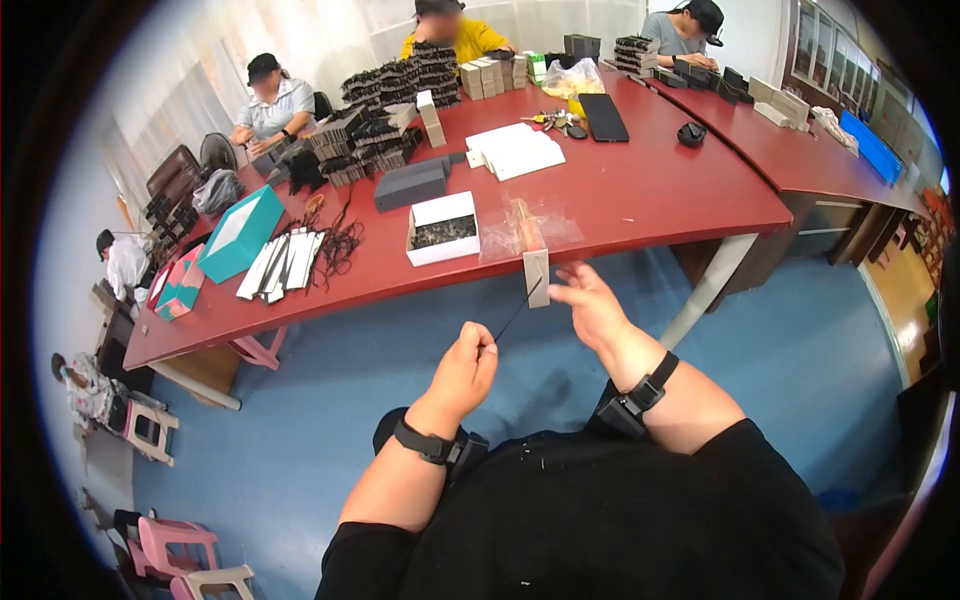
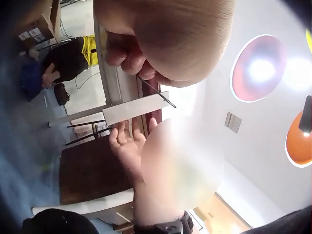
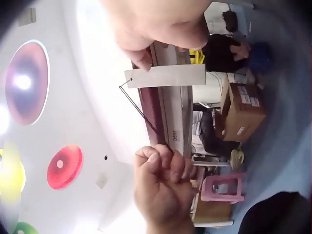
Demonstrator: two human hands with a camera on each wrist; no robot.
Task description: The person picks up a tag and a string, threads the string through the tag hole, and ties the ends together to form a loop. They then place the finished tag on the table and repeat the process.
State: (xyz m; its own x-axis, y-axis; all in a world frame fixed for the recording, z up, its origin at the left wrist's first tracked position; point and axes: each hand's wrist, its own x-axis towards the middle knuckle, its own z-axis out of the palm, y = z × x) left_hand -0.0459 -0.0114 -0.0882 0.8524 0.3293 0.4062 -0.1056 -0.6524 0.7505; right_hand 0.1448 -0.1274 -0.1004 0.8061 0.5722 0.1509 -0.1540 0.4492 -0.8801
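Observation:
A pale grey rectangular card (image 1: 537, 290) stands at the front edge of the red table (image 1: 640, 215). From a small hole near its top, a thin black cord (image 3: 139, 108) runs back to my left hand (image 1: 465, 370), whose curled fingers grip it and draw it taut. On the card's other side is my right hand (image 1: 600, 315), fingers loosely spread and fingertips close by the edge. In the right wrist view its thumb overlaps the card (image 3: 170, 76). Clear plastic (image 1: 500, 238) and an orange strip (image 1: 528, 232) lie on the tabletop just behind the card.
A white box (image 1: 443, 250) of dark bits sits left of the card, beside white strips (image 1: 275, 270) and black cords (image 1: 338, 250). White cards (image 1: 515, 152), keys (image 1: 555, 122) and a phone (image 1: 603, 118) lie farther back. Grey stacks (image 1: 365, 140) stand before other seated people.

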